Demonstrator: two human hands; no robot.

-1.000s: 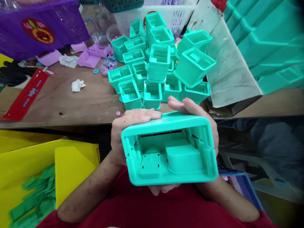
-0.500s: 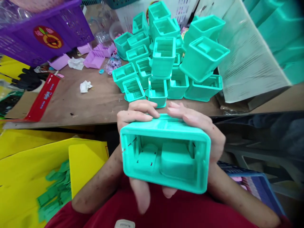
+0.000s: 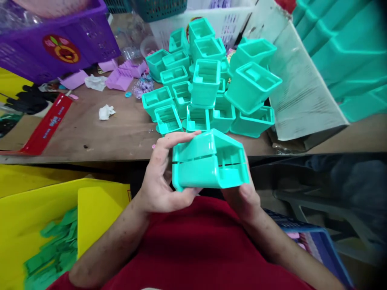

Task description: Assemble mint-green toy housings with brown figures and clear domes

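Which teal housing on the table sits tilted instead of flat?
The big housing at the pile's right, leaning atop another with its opening facing up-left; the others sit level.

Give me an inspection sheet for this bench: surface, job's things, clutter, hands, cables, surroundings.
Surface: brown wooden table.
Job's things: teal plastic housing held in front of the red shirt; pile of teal housings on the table.
Clutter: crumpled tissue, lilac parts, red packet, black glove.
Hands: left hand and right hand both grip the housing.
Cables: nothing seen.
Surroundings: purple basket, white basket, yellow sheets, blue crate.
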